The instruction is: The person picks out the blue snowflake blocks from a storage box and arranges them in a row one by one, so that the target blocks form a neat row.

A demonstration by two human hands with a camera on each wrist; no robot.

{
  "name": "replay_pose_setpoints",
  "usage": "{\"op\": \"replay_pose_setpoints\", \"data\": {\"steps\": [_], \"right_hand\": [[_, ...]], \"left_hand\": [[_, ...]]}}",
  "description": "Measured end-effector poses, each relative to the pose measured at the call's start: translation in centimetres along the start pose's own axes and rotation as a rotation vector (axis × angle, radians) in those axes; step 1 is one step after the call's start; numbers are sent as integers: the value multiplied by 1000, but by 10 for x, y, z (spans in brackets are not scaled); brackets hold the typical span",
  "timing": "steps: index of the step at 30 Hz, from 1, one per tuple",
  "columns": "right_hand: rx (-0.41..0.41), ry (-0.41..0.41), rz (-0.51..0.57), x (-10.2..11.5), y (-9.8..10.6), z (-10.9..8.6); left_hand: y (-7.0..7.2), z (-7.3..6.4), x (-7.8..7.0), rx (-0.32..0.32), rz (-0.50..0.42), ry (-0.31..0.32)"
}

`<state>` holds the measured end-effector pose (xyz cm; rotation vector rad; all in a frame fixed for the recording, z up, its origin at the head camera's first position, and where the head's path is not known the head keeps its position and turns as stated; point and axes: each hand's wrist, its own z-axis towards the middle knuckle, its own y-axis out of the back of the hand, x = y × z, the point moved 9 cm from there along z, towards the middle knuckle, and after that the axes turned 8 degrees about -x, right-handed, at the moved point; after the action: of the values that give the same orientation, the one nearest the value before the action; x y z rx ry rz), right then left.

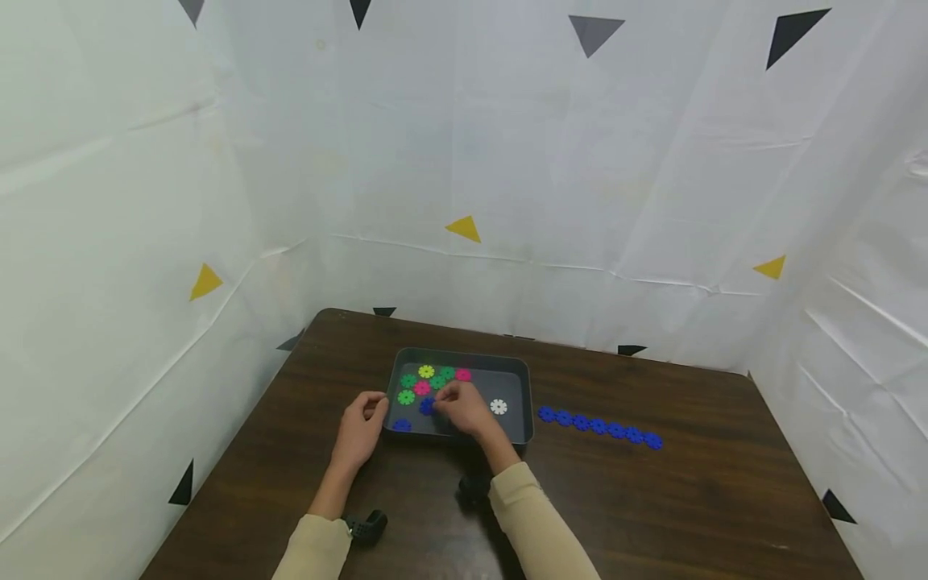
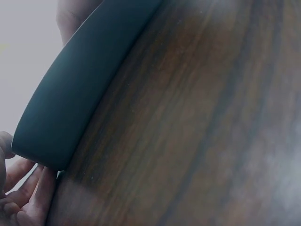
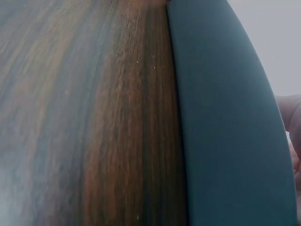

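Note:
A dark grey tray (image 1: 516, 435) holds several flower-shaped notched discs. At its front left corner, my left hand (image 1: 360, 427) grips the tray, thumb near the rim and fingers against the side wall in the left wrist view. My right hand (image 1: 467, 409) reaches over the front wall and pinches the edge of a blue disc (image 1: 427, 407) inside. Another blue disc (image 1: 402, 425) lies near the front left corner. A white disc (image 1: 499, 407) lies to the right of the right hand. In the right wrist view the tray wall (image 3: 230, 117) hides most of that hand.
Green discs (image 1: 406, 397), pink discs (image 1: 422, 388) and a yellow disc (image 1: 426, 371) lie in the tray's left and back part. Right of the tray, a row of several blue discs (image 1: 598, 426) runs across the brown wooden table (image 1: 710, 483). White sheeting (image 1: 536, 161) stands behind.

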<state>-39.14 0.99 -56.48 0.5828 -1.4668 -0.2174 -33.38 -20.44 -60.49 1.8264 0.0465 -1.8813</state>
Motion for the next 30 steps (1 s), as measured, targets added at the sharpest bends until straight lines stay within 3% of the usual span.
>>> {"op": "replay_pose_setpoints", "data": {"steps": [5, 20, 30], "right_hand": [[-22, 39, 2, 2, 6, -4], [-69, 40, -41, 5, 32, -20], [-122, 93, -36, 1, 61, -32]], "left_hand": [[-1, -1, 0, 2, 1, 0], [-2, -1, 4, -5, 6, -5], [-2, -1, 3, -18, 13, -3]]}}
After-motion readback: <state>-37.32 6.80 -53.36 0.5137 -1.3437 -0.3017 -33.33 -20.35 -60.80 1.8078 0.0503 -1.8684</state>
